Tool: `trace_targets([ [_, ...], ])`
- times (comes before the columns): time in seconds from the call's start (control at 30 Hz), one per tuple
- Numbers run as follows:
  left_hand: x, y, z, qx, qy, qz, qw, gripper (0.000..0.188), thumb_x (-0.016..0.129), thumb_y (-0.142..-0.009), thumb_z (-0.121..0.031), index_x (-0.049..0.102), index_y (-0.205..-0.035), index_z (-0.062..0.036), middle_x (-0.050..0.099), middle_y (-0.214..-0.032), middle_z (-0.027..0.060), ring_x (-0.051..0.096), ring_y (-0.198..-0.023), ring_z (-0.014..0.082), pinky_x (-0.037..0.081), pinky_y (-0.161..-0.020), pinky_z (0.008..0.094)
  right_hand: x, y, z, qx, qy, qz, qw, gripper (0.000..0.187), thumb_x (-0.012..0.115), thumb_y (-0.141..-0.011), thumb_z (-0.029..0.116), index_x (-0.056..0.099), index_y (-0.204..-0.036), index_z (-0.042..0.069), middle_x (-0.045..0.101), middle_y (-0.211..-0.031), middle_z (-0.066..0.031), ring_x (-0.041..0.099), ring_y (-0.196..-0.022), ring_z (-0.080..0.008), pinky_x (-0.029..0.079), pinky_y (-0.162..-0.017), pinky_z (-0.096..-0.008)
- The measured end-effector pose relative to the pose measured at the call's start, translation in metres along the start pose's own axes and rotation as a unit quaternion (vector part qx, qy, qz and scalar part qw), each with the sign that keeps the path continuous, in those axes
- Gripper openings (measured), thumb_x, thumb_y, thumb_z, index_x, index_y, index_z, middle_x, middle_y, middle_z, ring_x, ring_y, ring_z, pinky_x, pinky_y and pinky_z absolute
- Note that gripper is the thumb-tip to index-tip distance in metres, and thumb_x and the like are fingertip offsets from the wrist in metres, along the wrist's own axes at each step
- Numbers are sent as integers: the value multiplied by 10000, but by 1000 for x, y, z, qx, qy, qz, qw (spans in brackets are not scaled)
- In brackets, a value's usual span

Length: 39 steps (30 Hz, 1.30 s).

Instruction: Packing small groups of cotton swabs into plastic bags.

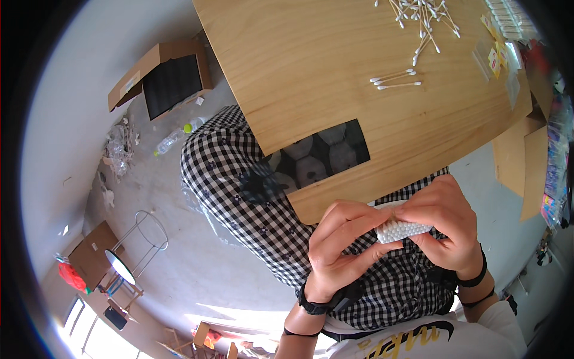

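Observation:
Over my lap, just off the table's near edge, my left hand [342, 242] and my right hand [445, 224] both grip a packed bundle of cotton swabs [403, 231]. Its white tips face me in a tight cluster. Fingers of both hands are closed round its two ends, thumbs beneath it. What wraps the bundle, if anything, is mostly hidden by my fingers. On the wooden table [287, 72] lies a loose heap of cotton swabs [421, 24] at the far side. A few separate swabs [394, 78] lie nearer to me.
A dark printed sheet [329, 152] overlaps the table's left near corner. Swab packs [511, 18], yellow labels [496, 63] and clear plastic pieces [513, 87] sit at the far right. An open carton [526, 161] stands right; another box [158, 75] and a bottle [170, 140] are on the left floor.

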<state>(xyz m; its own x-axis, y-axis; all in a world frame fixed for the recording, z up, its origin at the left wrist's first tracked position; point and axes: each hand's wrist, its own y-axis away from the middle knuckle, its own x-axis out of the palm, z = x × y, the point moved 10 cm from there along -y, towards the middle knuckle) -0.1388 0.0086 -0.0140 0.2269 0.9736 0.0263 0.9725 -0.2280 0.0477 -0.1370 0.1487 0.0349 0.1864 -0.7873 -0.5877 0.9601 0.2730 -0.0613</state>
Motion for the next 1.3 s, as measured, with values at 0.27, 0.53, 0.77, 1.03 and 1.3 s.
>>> trace_targets([
  [0.27,3,5,5,25,-9,0,1000,257,839,-660,-73,721,-873,9,674,-884,101,631,-807,207,504,-682,314,-2,2,-5,1,6,-5,1000,323,686,-628,-10,675,-942,62,674,-854,-44,604,-747,-219,409,-725,-356],
  [0.53,11,-2,-1,-21,-20,14,999,257,829,-662,-29,720,-891,10,670,-897,104,635,-809,204,504,-654,288,-5,3,-9,13,-2,-2,1000,338,697,-609,-30,673,-932,63,669,-836,-42,604,-737,-216,410,-722,-356],
  [0.77,20,-6,-11,50,-84,37,994,324,829,-622,4,727,-930,5,666,-900,109,635,-785,199,502,-646,285,-4,6,-14,8,2,-4,1000,329,700,-606,-43,667,-914,66,672,-838,-41,602,-743,-218,410,-721,-349],
  [1.03,24,-6,4,-79,-37,-20,996,380,828,-703,-32,678,-1048,22,674,-917,111,637,-868,210,504,-772,314,-15,17,-39,89,-98,-40,990,315,758,-699,5,669,-1001,10,687,-898,-79,624,-799,-203,452,-740,-322],
  [1.3,34,4,26,-156,-1,33,987,298,809,-720,5,680,-987,37,669,-895,87,606,-787,146,483,-737,270,-9,39,-75,269,-310,-98,907,355,766,-777,27,624,-1092,-58,658,-1033,-121,631,-972,-168,491,-880,-299],
])
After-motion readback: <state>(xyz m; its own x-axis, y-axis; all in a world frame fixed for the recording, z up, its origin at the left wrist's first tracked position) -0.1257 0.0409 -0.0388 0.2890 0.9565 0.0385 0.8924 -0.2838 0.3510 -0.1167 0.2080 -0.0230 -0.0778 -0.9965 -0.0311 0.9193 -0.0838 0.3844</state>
